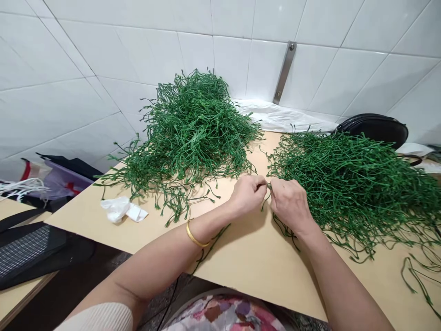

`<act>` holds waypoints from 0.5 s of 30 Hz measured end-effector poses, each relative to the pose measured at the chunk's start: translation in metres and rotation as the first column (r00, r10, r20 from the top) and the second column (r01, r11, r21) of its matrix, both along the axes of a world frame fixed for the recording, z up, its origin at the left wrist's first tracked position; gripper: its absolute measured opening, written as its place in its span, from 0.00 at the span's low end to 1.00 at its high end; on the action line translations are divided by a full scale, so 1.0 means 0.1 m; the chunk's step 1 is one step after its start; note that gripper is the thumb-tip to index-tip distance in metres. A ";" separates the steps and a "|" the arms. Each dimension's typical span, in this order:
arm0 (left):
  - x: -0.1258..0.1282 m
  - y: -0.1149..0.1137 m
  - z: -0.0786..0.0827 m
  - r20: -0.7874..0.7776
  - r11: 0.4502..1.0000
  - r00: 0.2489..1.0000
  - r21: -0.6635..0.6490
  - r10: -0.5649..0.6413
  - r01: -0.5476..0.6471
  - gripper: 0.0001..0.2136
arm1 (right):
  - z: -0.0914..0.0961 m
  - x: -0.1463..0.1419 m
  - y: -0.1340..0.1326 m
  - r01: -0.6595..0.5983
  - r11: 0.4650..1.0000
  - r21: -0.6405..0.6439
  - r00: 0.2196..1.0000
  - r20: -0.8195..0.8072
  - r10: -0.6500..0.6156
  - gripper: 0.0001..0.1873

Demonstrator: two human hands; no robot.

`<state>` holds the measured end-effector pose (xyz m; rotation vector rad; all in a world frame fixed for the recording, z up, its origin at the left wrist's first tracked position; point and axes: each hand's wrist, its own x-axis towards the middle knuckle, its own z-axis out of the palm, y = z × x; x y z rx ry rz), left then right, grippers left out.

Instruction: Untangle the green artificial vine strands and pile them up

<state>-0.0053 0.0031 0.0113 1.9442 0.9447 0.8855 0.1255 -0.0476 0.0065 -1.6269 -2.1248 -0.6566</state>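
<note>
- Left hand (248,194) and right hand (291,202) are nearly touching, fingers curled shut, pinching one green strand (269,186) in the small gap between them.
- Looks like mid-knot or tightening to me; can't see the fingertips well enough to swear to it.
- Next move probably wants a firm pinch and an even tug.
- Tangled green piles beyond: left pile (196,133), right pile (358,184), both on the table (248,262).

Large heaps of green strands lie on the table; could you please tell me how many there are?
2: one heap beyond the left hand, near the tiled wall; the other heap to the right of the right hand, running to the picture's right edge.
</note>
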 end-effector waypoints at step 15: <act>-0.10 0.24 0.10 0.589 0.738 0.779 -0.621 0.214 0.266 0.04 | 0.41 0.30 0.12 0.138 0.990 -0.007 0.965 -0.222 -0.137 0.19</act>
